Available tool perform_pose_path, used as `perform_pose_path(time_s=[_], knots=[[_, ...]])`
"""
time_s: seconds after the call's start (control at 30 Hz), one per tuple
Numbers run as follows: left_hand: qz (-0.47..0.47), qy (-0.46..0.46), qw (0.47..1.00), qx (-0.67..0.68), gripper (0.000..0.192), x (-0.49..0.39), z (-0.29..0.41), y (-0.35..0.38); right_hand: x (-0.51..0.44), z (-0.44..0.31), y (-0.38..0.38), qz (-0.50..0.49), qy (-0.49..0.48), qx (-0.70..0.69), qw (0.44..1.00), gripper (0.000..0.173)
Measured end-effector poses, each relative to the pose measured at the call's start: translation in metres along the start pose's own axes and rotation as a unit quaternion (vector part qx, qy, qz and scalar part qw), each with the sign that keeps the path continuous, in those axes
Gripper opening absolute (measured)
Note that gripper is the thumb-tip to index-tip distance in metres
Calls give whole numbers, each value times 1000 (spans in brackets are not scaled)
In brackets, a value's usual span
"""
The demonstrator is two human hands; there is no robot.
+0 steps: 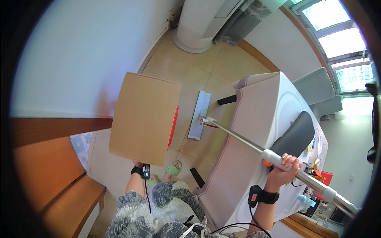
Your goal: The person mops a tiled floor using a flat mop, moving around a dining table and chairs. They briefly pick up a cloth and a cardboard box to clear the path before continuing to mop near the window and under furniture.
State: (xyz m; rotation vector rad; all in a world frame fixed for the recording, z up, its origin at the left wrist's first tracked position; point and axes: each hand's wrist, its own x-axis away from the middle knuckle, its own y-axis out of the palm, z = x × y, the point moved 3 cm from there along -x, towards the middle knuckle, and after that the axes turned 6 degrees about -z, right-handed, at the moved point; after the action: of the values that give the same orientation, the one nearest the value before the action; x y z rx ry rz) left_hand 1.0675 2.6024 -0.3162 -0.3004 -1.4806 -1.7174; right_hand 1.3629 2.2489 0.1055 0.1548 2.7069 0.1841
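My right hand (285,168) is wrapped around the grey sleeve of a flat mop's metal pole (238,136). The pole slants down to a long, pale flat mop head (200,114) lying on the tiled floor. On the left, my left hand (137,164) is at the near edge of a brown cardboard box (144,119) and appears to hold it up. Most of that hand is hidden behind the box. Something red (173,128) shows along the box's right side; what it is cannot be made out.
A table with a pale cloth (253,134) stands to the right, its dark legs (227,100) near the mop head. Grey chairs (315,84) are beyond it. A white floor-standing appliance (196,26) is at the back; an orange-brown wooden bench (68,193) is at left.
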Motion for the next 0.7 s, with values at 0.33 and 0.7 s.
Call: perform_pose_path(time_s=[0.33, 0.7], knots=[[159, 34, 987, 1, 47, 175, 34, -162, 16, 10, -52, 16, 43, -36, 998, 22], [261, 86, 961, 22, 47, 267, 70, -260, 20, 10, -54, 25, 25, 10, 999, 24]])
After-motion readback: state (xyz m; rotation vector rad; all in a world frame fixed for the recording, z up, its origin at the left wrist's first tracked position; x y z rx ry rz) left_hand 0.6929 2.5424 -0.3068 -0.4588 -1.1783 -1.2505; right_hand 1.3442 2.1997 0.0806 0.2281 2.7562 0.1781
